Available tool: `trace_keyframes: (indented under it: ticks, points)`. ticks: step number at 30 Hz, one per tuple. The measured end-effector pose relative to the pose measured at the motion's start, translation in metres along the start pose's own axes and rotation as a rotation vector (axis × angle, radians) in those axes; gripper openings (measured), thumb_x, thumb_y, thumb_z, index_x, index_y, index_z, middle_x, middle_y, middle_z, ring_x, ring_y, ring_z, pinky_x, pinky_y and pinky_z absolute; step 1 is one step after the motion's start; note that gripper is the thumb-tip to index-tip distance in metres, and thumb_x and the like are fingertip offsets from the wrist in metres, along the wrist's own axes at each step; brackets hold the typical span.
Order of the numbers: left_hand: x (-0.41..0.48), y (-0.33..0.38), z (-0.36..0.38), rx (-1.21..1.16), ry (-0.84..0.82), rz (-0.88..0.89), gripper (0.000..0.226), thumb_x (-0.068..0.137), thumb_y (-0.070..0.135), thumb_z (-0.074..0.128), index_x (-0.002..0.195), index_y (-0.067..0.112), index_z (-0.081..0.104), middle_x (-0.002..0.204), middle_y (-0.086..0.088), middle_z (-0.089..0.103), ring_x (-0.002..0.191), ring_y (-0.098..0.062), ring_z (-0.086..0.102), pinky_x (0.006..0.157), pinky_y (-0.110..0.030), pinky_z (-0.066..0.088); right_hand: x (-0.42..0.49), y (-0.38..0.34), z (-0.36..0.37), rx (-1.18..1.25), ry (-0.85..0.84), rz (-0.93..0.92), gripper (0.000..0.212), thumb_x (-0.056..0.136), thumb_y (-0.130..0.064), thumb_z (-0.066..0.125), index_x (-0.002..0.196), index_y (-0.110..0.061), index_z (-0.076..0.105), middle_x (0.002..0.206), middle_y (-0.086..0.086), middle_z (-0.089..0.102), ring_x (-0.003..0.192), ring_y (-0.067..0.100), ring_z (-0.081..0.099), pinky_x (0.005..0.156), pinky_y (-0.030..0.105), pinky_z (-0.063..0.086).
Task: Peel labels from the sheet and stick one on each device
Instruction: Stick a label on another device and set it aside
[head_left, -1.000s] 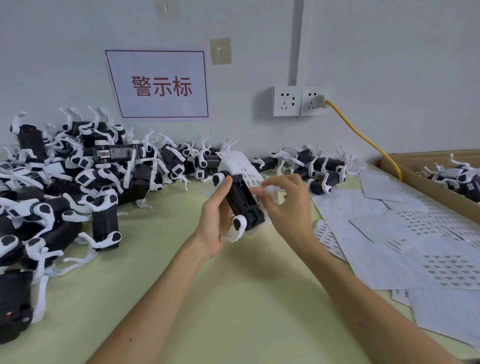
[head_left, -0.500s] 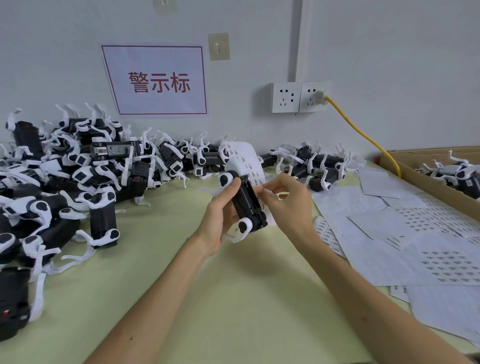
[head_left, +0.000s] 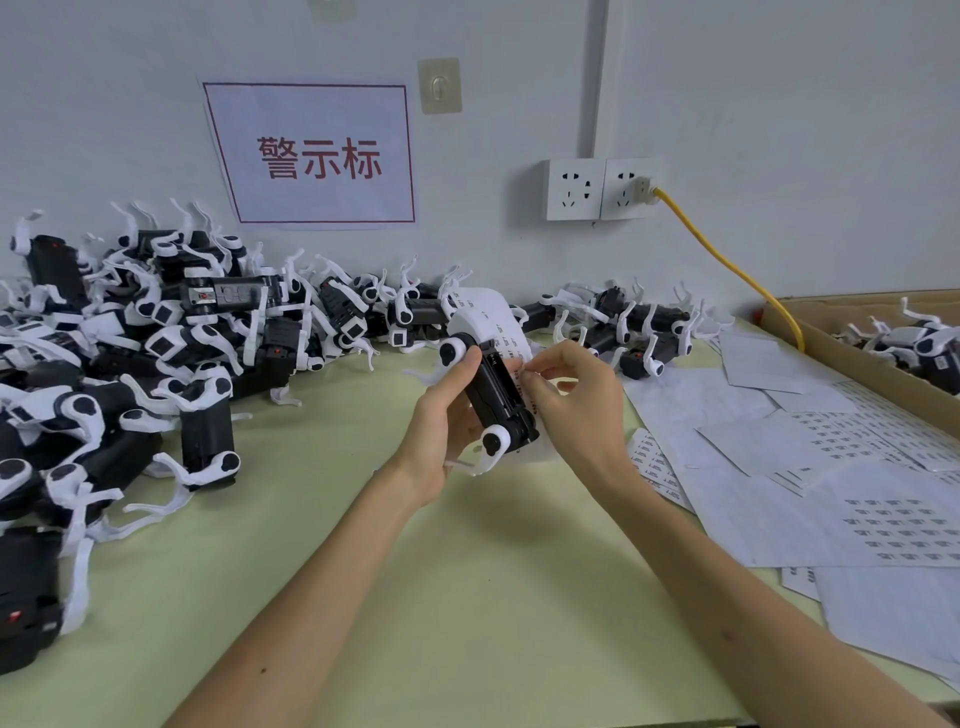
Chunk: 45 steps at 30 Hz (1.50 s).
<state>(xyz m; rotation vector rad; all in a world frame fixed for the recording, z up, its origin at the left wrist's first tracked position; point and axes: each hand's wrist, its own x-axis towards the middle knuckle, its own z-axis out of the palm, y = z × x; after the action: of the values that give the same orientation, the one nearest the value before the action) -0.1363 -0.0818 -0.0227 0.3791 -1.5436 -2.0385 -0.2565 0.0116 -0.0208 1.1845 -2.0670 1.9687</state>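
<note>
over the green table (head_left: 467, 597), left hand (head_left: 441, 421) grips the device (head_left: 498, 395), right hand (head_left: 576, 405) pinches the sheet (head_left: 488, 317) beside it.

1. The right hand (head_left: 576, 410) closes in: a second ago its forefinger and thumb sit slightly apart near the upper right edge of the device (head_left: 498, 402); now their fingertips (head_left: 531, 373) pinch together on the sheet (head_left: 485, 312), just beside that edge
2. The sheet rises; earlier it lies lower behind the device, and now it arches up over the device's far end, with more printed rows showing
3. The right wrist drops a little, and the hand tilts more toward the device
4. The view tips slightly down, so the wall sign (head_left: 311, 156) sits higher in frame than before
</note>
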Motion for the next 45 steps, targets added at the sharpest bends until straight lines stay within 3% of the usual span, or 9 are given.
trace_keyframes:
  ticks: [16,21,26,30,32,35,37,42,45]
  points:
    - [0.002,0.001,-0.001,0.089,0.115,-0.051,0.066,0.090,0.069,0.052,0.121,0.015,0.075,0.126,-0.011,0.072,0.124,-0.033,0.065,0.113,-0.052,0.043,-0.004,-0.002,0.004,-0.056,0.007,-0.044,0.013,0.082,-0.004,0.070,0.081,-0.018,0.070,0.085,-0.010,0.070,0.091,0.002,0.062,0.076,0.002,0.036]
    - [0.004,0.000,-0.002,0.176,0.238,-0.244,0.062,0.093,0.075,0.043,0.101,0.023,0.076,0.106,-0.004,0.078,0.095,-0.021,0.073,0.082,-0.035,0.052,-0.004,-0.004,0.001,0.047,0.033,-0.051,0.015,0.082,0.000,0.070,0.083,-0.016,0.070,0.076,-0.010,0.072,0.077,0.003,0.066,0.074,0.008,0.044]
    - [0.008,-0.001,-0.004,0.352,0.438,-0.186,0.060,0.093,0.073,0.046,0.096,0.019,0.071,0.086,0.004,0.077,0.082,-0.015,0.072,0.073,-0.031,0.051,-0.002,-0.005,-0.002,0.221,-0.043,0.140,0.036,0.083,-0.005,0.077,0.108,-0.026,0.061,0.077,-0.006,0.076,0.077,0.014,0.070,0.071,0.021,0.052]
    - [0.010,-0.003,-0.010,0.605,0.593,0.006,0.056,0.097,0.066,0.049,0.113,0.018,0.072,0.124,-0.009,0.065,0.120,-0.026,0.059,0.106,-0.046,0.046,0.000,-0.005,-0.003,0.322,-0.082,0.238,0.035,0.085,-0.004,0.075,0.110,-0.026,0.063,0.079,-0.004,0.077,0.077,0.003,0.070,0.070,0.016,0.046]
    - [0.009,-0.001,-0.012,0.655,0.669,0.116,0.055,0.098,0.062,0.052,0.108,0.013,0.072,0.120,-0.012,0.063,0.118,-0.026,0.057,0.105,-0.043,0.046,0.001,-0.007,-0.004,0.398,-0.100,0.306,0.036,0.082,-0.003,0.069,0.112,-0.023,0.065,0.083,-0.001,0.078,0.079,0.006,0.071,0.078,0.024,0.048]
    - [0.007,0.007,-0.011,0.235,0.598,0.114,0.046,0.094,0.058,0.062,0.092,0.013,0.070,0.077,0.005,0.068,0.070,-0.010,0.061,0.063,-0.020,0.049,0.003,-0.008,-0.006,0.546,-0.168,0.416,0.029,0.090,-0.007,0.063,0.116,-0.020,0.064,0.092,0.005,0.079,0.079,0.014,0.072,0.084,0.031,0.048]
    - [0.008,0.010,-0.011,0.023,0.528,0.018,0.041,0.093,0.060,0.064,0.100,0.020,0.069,0.074,0.008,0.066,0.061,-0.009,0.060,0.050,-0.020,0.042,0.004,-0.008,-0.007,0.603,-0.219,0.456,0.027,0.096,-0.009,0.059,0.120,-0.020,0.064,0.099,0.006,0.079,0.083,0.016,0.073,0.086,0.033,0.048]
    - [0.007,0.009,-0.008,-0.147,0.300,0.052,0.041,0.085,0.057,0.067,0.094,0.018,0.075,0.084,0.001,0.075,0.072,-0.012,0.072,0.066,-0.023,0.058,0.001,-0.007,-0.003,0.463,-0.319,0.380,0.072,0.071,-0.036,0.082,0.137,-0.030,0.054,0.125,-0.007,0.070,0.111,0.011,0.069,0.098,0.035,0.050]
    - [0.006,0.010,-0.007,-0.162,0.189,0.045,0.044,0.083,0.061,0.062,0.092,0.023,0.082,0.101,-0.003,0.077,0.093,-0.018,0.074,0.080,-0.030,0.060,-0.004,-0.007,0.003,0.410,-0.379,0.331,0.096,0.062,-0.046,0.086,0.147,-0.036,0.042,0.137,-0.012,0.058,0.107,0.000,0.068,0.106,0.037,0.047]
